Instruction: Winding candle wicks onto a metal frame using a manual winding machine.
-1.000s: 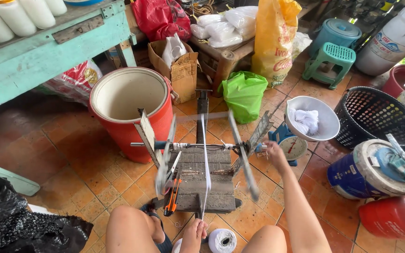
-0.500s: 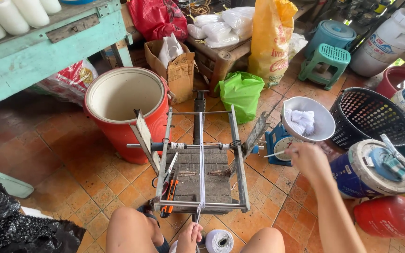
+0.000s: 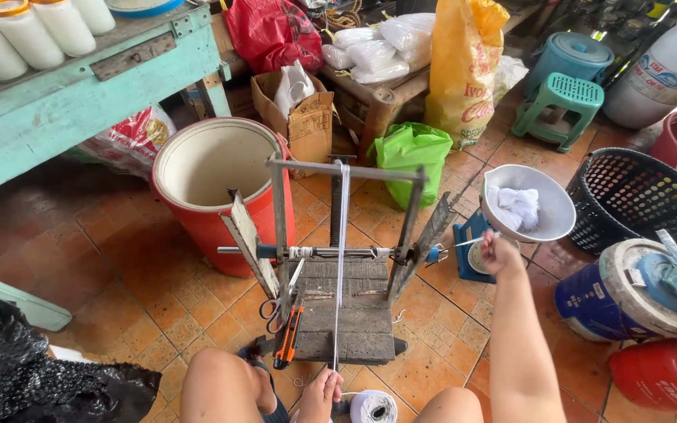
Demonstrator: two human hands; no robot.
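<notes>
Right hand [image 3: 497, 254] closed on crank handle [image 3: 464, 244] at right end of winding frame [image 3: 342, 258], just beside weighing scale [image 3: 523, 211]. Left hand [image 3: 320, 394] pinching white string [image 3: 341, 258] low in front, next to string spool [image 3: 373, 407]. String running up over frame's top bar. Scissors [image 3: 274, 307] and orange utility knife [image 3: 287, 338] on wooden base.

The tiled floor [image 3: 119, 266] on the left of the wooden winding frame [image 3: 342, 258] is open. On the right, a scale with a white bowl [image 3: 519, 205], a black basket [image 3: 644, 196] and a blue bucket [image 3: 628, 301] crowd in (little room there). The red barrel [image 3: 213, 184] blocks the back.
</notes>
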